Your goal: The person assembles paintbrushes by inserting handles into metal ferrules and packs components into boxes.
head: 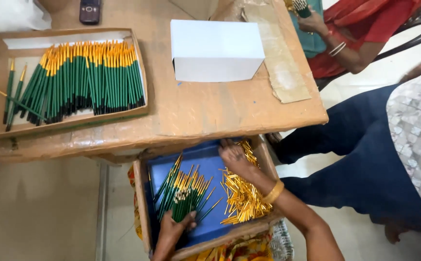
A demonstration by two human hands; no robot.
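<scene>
On my lap rests a shallow cardboard tray [141, 193] lined with blue. My left hand [174, 231] grips a bundle of green pencils [181, 198] with gold tops, held upright and tilted in the tray's left half. My right hand [234, 157] reaches into the tray's far right corner, its fingers down on a heap of loose gold metal caps [243, 195]. A gold bangle sits on that wrist.
A cardboard-topped table [210, 108] holds a big tray [75, 124] of green pencils with gold ends, a white box [215, 50] and a dark phone [89, 10]. To the right sit a person in blue trousers [365, 145] and another in red [360, 34].
</scene>
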